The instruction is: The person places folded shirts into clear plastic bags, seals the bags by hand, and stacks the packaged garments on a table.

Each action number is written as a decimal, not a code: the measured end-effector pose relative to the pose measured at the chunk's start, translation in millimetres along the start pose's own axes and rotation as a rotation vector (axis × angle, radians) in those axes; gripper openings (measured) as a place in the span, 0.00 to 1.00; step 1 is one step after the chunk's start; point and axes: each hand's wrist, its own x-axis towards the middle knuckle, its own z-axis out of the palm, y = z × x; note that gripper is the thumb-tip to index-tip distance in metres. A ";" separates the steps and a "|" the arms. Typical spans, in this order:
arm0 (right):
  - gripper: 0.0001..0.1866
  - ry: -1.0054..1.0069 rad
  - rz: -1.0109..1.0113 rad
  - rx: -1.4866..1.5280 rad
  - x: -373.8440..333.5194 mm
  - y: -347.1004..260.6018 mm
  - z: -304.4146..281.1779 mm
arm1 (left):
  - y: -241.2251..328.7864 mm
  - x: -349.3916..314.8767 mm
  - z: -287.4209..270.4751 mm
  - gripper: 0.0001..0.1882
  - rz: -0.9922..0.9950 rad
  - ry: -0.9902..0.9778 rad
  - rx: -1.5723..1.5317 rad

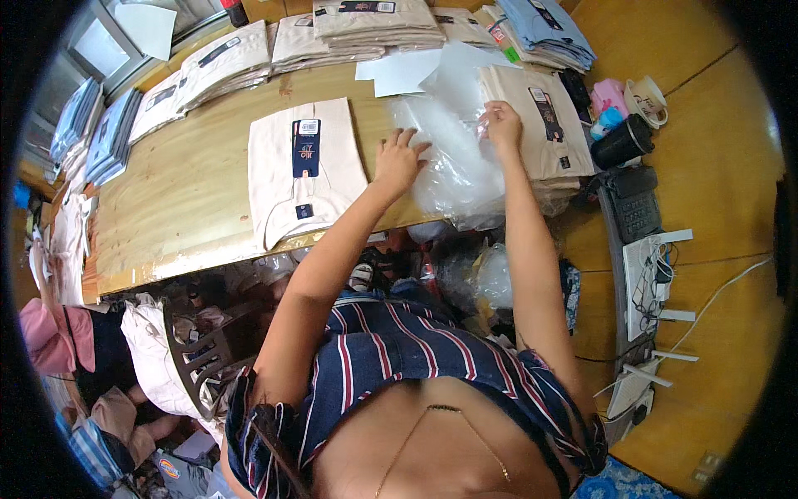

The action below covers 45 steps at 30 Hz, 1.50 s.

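A pile of clear plastic bags lies between my hands on the wooden table. My left hand is at the pile's left edge, fingers apart and holding nothing. With curled fingers, my right hand pinches the upper right edge of a plastic bag, beside a stack of bagged beige garments. One folded cream garment, with a dark hang tag and a small dark label, lies flat to the left of my left hand.
Stacks of beige garments line the table's far side, with blue stacks far left and a blue one far right. White sheets lie behind the bags. A black cup, telephone and routers stand right.
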 end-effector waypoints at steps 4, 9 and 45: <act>0.04 -0.204 -0.744 -0.544 -42.5 0.1 11.4 | -21.1 -7.0 11.3 0.21 -0.055 -0.169 -0.037; 0.06 -0.424 -0.441 -0.742 -73.9 11.7 9.1 | -14.5 -17.0 7.2 0.17 -0.329 0.294 -0.223; 0.10 -0.857 -0.752 -0.009 -34.1 -322.7 -4.3 | -29.0 -4.5 -304.8 0.05 0.010 0.718 -1.001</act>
